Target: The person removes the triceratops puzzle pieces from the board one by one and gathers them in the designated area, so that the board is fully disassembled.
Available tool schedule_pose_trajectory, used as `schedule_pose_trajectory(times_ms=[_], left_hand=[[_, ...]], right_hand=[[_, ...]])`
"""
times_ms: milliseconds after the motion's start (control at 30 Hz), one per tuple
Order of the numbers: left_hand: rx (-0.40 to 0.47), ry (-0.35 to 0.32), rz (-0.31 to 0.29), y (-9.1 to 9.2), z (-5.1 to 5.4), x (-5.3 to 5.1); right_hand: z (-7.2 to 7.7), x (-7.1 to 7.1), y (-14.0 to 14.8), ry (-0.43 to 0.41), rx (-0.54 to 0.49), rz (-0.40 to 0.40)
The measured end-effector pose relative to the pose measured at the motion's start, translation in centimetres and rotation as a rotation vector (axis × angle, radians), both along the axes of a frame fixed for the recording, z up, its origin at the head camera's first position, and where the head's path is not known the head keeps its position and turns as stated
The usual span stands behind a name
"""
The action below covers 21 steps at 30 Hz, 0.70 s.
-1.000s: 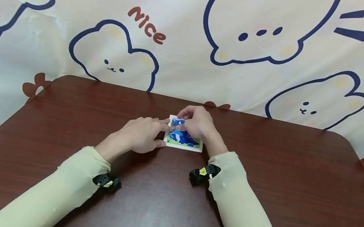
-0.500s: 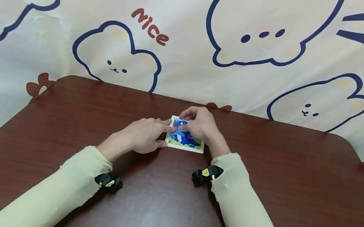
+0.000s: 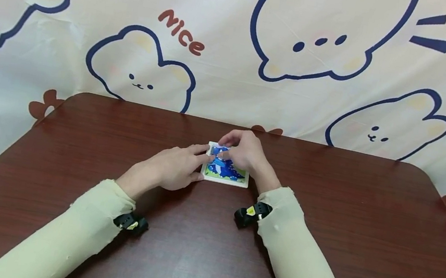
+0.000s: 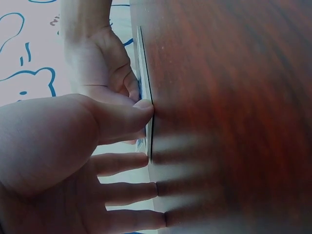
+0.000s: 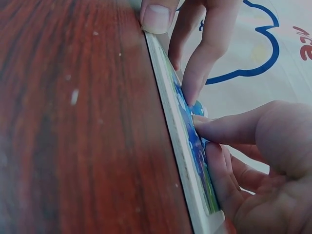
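A small flat jigsaw puzzle (image 3: 224,171) with a blue dinosaur picture lies on the table in its white frame (image 3: 225,182). My left hand (image 3: 172,167) comes from the left with fingers extended. Its thumb touches the frame's near left corner, and its index finger rests on the picture. Over the upper right of the puzzle, my right hand (image 3: 247,151) has thumb and fingers bent together. Between them, in the right wrist view, a blue puzzle piece (image 5: 199,110) stands up from the surface, close to the left index fingertip. My fingers hide part of it.
The dark brown wooden table (image 3: 205,253) extends around the puzzle on every side. Behind its far edge hangs a pale curtain (image 3: 225,71) with cartoon bears printed on it. Black wrist cameras sit below both sleeves.
My left hand's fingers have spread slightly, with the index finger still on the picture. The right hand stays in place over the puzzle. The head view shifts a little.
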<state>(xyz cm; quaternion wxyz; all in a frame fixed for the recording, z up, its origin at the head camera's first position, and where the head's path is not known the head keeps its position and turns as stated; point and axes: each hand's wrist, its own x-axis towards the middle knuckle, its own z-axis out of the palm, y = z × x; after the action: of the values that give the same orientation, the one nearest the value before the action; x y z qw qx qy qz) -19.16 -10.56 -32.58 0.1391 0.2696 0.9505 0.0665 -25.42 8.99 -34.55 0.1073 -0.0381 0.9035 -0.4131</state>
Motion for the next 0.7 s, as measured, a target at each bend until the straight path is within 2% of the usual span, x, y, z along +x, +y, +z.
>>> schedule_pose_trajectory(times_ms=[700], left_hand=[[0.003, -0.004, 0.015, 0.10, -0.10, -0.16]], right_hand=[[-0.24, -0.03, 0.15, 0.045, -0.021, -0.010]])
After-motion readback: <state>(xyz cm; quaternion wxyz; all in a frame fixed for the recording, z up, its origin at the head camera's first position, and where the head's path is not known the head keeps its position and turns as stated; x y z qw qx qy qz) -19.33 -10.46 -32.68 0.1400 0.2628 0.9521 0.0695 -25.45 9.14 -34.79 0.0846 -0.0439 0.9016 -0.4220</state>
